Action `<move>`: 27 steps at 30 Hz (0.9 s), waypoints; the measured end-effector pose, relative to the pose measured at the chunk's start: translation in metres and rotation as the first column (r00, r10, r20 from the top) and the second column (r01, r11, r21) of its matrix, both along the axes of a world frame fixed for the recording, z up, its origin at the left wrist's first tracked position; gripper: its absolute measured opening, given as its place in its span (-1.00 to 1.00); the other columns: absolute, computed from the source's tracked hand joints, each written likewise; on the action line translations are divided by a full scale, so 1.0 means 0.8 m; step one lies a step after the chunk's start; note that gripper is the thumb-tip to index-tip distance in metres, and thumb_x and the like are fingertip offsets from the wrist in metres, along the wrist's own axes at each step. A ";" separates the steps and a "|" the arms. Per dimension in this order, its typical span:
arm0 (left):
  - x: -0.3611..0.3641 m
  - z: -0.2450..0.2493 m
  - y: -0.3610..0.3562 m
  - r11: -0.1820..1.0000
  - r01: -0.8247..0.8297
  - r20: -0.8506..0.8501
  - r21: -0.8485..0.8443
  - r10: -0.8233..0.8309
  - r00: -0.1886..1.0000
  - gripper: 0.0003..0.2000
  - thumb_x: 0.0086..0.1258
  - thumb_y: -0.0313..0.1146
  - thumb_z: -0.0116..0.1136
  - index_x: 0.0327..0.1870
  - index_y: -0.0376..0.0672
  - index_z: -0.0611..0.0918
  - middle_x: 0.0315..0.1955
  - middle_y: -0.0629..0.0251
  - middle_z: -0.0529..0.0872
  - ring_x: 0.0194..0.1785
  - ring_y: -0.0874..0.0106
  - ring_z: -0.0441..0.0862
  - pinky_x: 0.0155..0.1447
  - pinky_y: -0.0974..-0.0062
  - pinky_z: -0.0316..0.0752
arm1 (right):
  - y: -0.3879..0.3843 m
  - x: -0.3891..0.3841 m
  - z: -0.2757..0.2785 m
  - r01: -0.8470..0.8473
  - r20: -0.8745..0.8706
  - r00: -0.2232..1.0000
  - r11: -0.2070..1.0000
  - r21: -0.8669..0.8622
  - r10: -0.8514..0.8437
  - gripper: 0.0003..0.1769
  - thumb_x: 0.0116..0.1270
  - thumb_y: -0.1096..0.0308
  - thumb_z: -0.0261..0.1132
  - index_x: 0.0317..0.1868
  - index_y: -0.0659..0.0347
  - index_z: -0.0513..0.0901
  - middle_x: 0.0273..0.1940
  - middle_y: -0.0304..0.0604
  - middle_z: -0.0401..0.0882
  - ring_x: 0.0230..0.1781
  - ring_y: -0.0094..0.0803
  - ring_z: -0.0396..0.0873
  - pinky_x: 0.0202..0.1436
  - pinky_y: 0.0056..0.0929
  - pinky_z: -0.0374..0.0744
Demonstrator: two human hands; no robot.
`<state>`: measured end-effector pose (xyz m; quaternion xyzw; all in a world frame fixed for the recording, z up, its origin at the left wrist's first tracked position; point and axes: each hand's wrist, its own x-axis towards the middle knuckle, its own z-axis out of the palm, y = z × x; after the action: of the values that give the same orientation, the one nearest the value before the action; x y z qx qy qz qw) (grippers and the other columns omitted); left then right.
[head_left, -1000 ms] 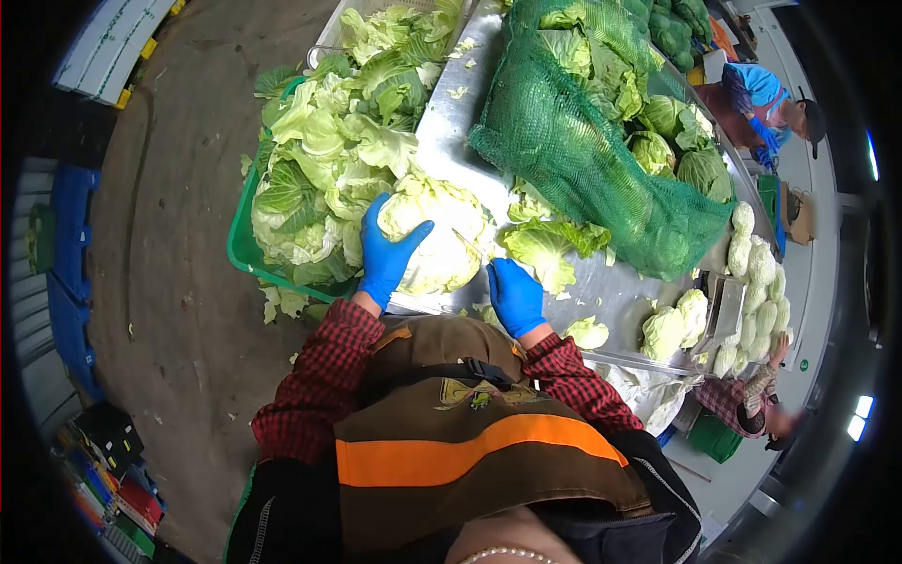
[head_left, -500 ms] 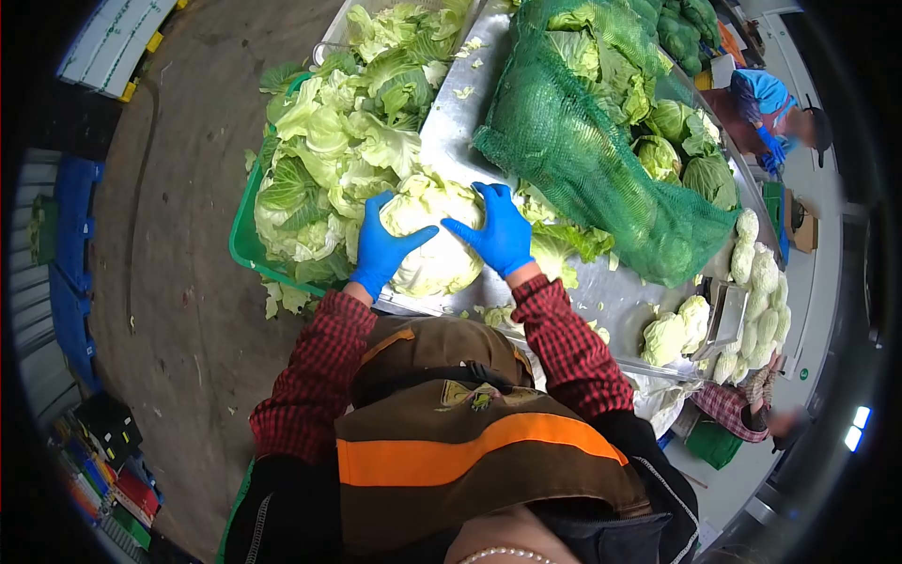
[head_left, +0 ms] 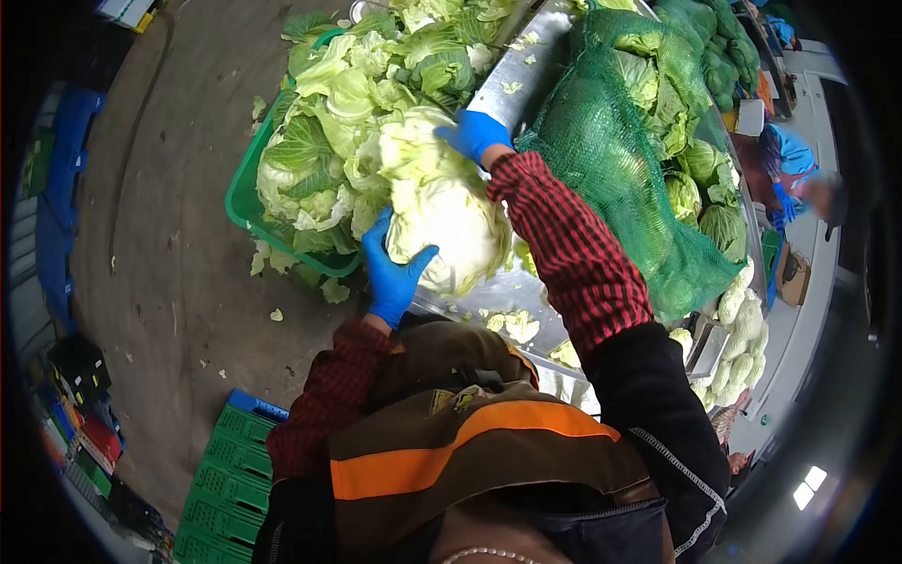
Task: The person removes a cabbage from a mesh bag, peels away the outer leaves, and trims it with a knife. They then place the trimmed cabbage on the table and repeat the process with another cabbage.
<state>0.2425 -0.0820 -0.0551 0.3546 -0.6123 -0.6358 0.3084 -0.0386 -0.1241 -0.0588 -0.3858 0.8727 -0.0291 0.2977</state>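
A pale, partly stripped cabbage (head_left: 456, 230) sits in front of me at the edge of the metal table. My left hand (head_left: 395, 273), in a blue glove, grips its near left side with the thumb spread over it. At the far side, my gloved right hand (head_left: 477, 134) is closed at the edge of a large outer cabbage leaf (head_left: 413, 146), which stands away from the head; its fingertips are partly hidden. Just left of the cabbage is a green crate (head_left: 246, 202) heaped with loose cabbage leaves (head_left: 324, 141).
A green mesh sack (head_left: 601, 179) of cabbages lies on the metal table (head_left: 507, 85) to the right. Leaf scraps (head_left: 515, 324) are scattered near its front edge. Bagged pale cabbages (head_left: 742, 343) are at far right. Another person (head_left: 789, 155) stands beyond. Green crates (head_left: 221, 479) are at lower left.
My right hand has moved from the cabbage's right side to its far side, with an outer leaf pulled up and away. My left hand has shifted slightly down the cabbage. The view has turned.
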 end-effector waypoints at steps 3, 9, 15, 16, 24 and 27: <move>0.021 0.007 -0.019 0.997 0.042 0.280 0.069 -0.060 0.958 -0.15 -0.06 -0.24 0.68 0.22 -0.35 0.36 0.19 0.00 0.44 0.26 0.17 0.43 0.41 0.20 0.32 | -0.022 0.024 -0.021 0.154 0.304 0.952 0.914 -0.375 -0.035 -0.09 0.11 -0.36 0.39 0.21 0.27 0.56 0.10 0.13 0.65 0.12 0.02 0.62 0.22 -0.24 0.54; -0.036 0.043 -0.105 0.821 0.412 0.302 -0.394 -0.308 0.902 0.08 -0.11 -0.03 0.66 0.46 -0.21 0.25 0.37 -0.09 0.31 0.43 -0.02 0.29 0.44 0.09 0.24 | 0.106 0.062 0.082 0.345 0.185 0.938 0.738 -0.581 -0.293 -0.68 0.51 0.16 0.17 -0.04 0.28 0.63 -0.24 0.06 0.70 -0.22 -0.11 0.72 -0.15 -0.27 0.59; -0.051 0.052 -0.090 0.666 0.710 0.541 -0.229 -0.519 0.661 0.24 -0.24 0.10 0.67 0.54 -0.13 0.19 0.47 -0.21 0.18 0.52 -0.10 0.18 0.51 0.06 0.21 | 0.263 0.154 0.116 0.203 -0.015 0.974 0.902 -0.381 -0.226 -0.73 0.47 0.18 0.19 -0.08 0.19 0.67 -0.21 0.08 0.68 -0.19 0.06 0.65 -0.17 -0.12 0.60; -0.052 0.053 -0.089 0.670 0.701 0.552 -0.244 -0.499 0.668 0.22 -0.23 0.10 0.67 0.53 -0.13 0.20 0.46 -0.22 0.20 0.51 -0.10 0.20 0.51 0.06 0.22 | 0.271 0.166 0.117 0.190 -0.024 0.976 0.898 -0.397 -0.217 -0.75 0.46 0.19 0.19 -0.09 0.18 0.67 -0.22 0.06 0.68 -0.20 0.03 0.65 -0.19 -0.13 0.60; -0.054 0.035 -0.090 0.672 0.687 0.565 -0.276 -0.464 0.682 0.25 -0.29 0.27 0.60 0.54 -0.02 0.21 0.45 -0.19 0.23 0.47 -0.09 0.28 0.43 -0.17 0.14 | 0.238 0.192 0.108 0.128 -0.139 0.973 0.928 -0.349 -0.187 -0.81 0.45 0.20 0.14 -0.23 0.12 0.55 -0.34 0.00 0.63 -0.31 0.03 0.63 -0.28 -0.04 0.55; -0.051 0.030 -0.091 0.704 0.655 0.489 -0.275 -0.484 0.726 0.23 -0.28 0.25 0.61 0.53 -0.03 0.24 0.45 -0.19 0.25 0.47 -0.08 0.29 0.44 -0.13 0.15 | 0.257 0.204 0.112 0.161 -0.126 0.971 0.942 -0.294 -0.206 -0.81 0.46 0.19 0.14 -0.19 0.11 0.54 -0.35 -0.01 0.63 -0.33 0.02 0.63 -0.29 -0.05 0.56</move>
<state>0.2013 -0.1551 -0.0313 0.1821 -0.8641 -0.4677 0.0370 0.1250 0.0815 0.0306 -0.3421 0.9123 -0.1507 0.1671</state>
